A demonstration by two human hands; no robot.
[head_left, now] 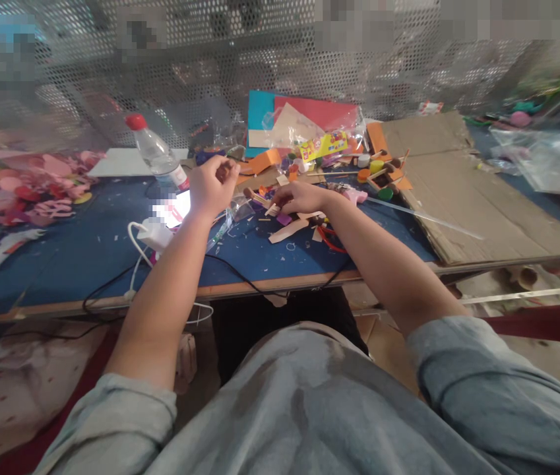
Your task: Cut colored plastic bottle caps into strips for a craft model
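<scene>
My left hand (214, 187) is raised over the table beside a lit phone screen (177, 208) and a clear bottle (154, 150) with a red cap. Its fingers are curled together, and anything between them is too small to make out. Lower and further right, my right hand (299, 199) reaches into a heap of small craft scraps, fingers bent and pointing down. Pale, wood-coloured bits (272, 210) lie at its fingertips; whether one is pinched is unclear. Close to it are a purple piece (284, 219), a pale curved strip (288, 231) and a red loop (332, 241).
A blue tabletop (254, 262) carries pink cut-outs (27, 185) at left and flattened cardboard (438, 178) at right. Coloured sheets (316, 112) and a plastic bag with a yellow label (324, 145) lie behind. A white charger (155, 234) trails cables near the front edge.
</scene>
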